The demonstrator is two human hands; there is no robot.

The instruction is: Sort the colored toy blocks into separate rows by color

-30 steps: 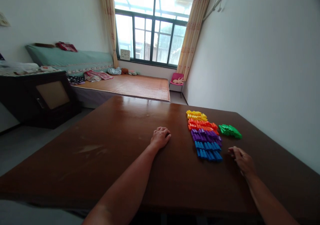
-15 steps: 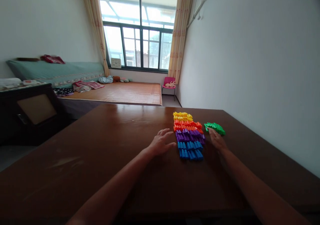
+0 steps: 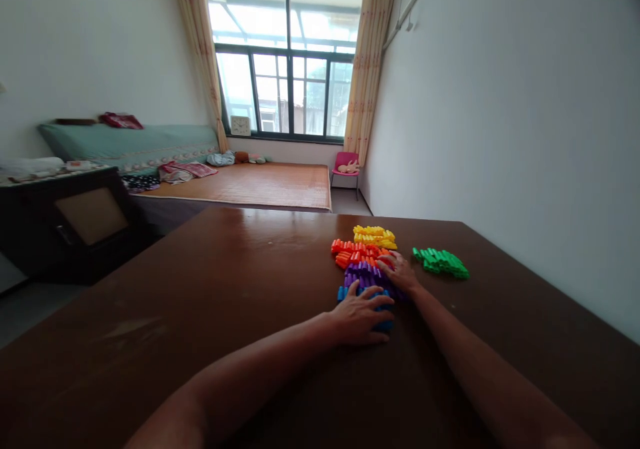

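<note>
Small tube-like plastic pieces lie side by side in colour bands on the table. My left hand (image 3: 361, 316) rests over the blue pieces (image 3: 342, 294) with its fingers spread, hiding most of them. Beyond it, the purple pieces (image 3: 363, 272) are partly covered by both hands. My right hand (image 3: 401, 276) lies at the right edge of the orange-red pieces (image 3: 356, 252) and the purple ones, fingers stretched out. At the far end sit the yellow pieces (image 3: 375, 237), untouched by either hand. Apart to the right is a slanted group of green pieces (image 3: 440, 262).
The brown table (image 3: 240, 282) has a glossy top. Past its far edge are a low bed (image 3: 280, 186) with a mat and a pink chair (image 3: 345, 162). A dark cabinet (image 3: 75, 209) stands at left, a white wall (image 3: 500, 116) at right.
My left hand has moved right onto the blue pieces. My right hand has left the green pieces for the orange-red and purple ones. The orange-red and blue bands have shifted left.
</note>
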